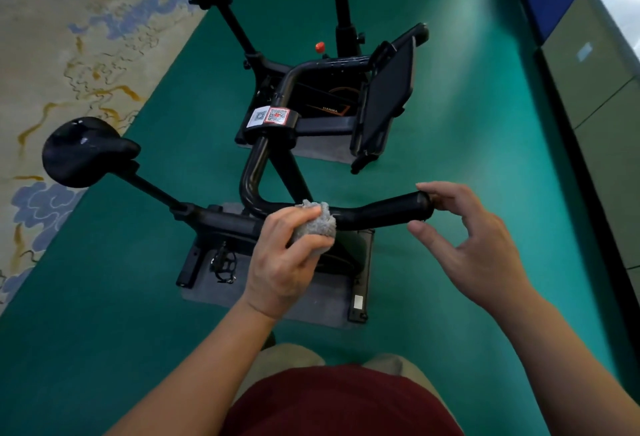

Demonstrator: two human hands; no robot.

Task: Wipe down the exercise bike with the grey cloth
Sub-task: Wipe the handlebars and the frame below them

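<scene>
A black exercise bike [277, 165] stands on the green floor below me, its saddle [83, 151] at the left and its handlebar [381, 210] running across the middle. My left hand [287, 259] grips a bunched grey cloth [317, 222] and presses it against the handlebar near its bend. My right hand [474, 241] hovers at the right end grip of the handlebar, fingers loosely spread, fingertips touching or almost touching the grip's end, with nothing held. A dark screen [388, 100] is mounted further along the bar.
A second black bike or stand [343, 13] sits behind the first. A patterned beige and blue rug [62, 72] lies at the left. Grey cabinets [602, 65] line the right wall. A grey mat [311, 293] lies under the bike's base.
</scene>
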